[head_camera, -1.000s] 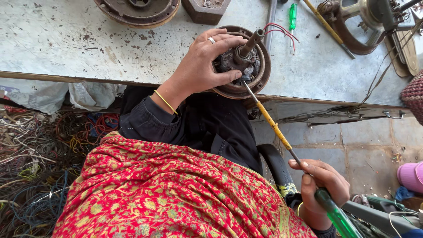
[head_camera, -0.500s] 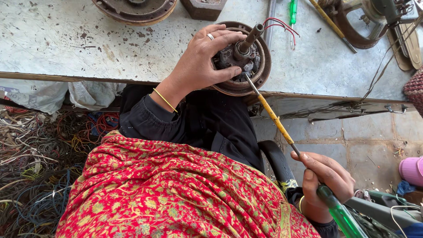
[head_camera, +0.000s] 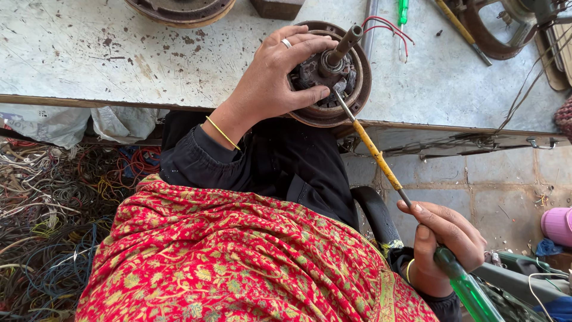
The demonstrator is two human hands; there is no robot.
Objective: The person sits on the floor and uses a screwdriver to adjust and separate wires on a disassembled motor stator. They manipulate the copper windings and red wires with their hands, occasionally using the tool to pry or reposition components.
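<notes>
Since half a second ago the long screwdriver (head_camera: 381,164) has slid a little deeper, its tip now tucked under the shaft inside the round motor housing (head_camera: 330,74), and the right hand (head_camera: 444,244) has drawn slightly in toward the body; the left hand (head_camera: 277,77) has barely shifted. The housing sits at the near edge of the grey workbench (head_camera: 89,53), partly overhanging it, with a rusty shaft (head_camera: 341,48) sticking up from its middle and red wires (head_camera: 384,27) trailing off behind. The left hand's fingers are spread and curled over the rim and top of the housing, pressing it down; the right hand's fingers are clenched around the screwdriver where the metal shank meets the green handle. The housing looks like heavy, rigid cast metal, dusty and rusted rather than slippery, so it is best held by the rim as it is now; the windings and wires inside look fragile and are better not gripped. The screwdriver is stiff but long, so its tip may skid. A tangle of loose wire (head_camera: 53,209) lies on the floor to the left.
</notes>
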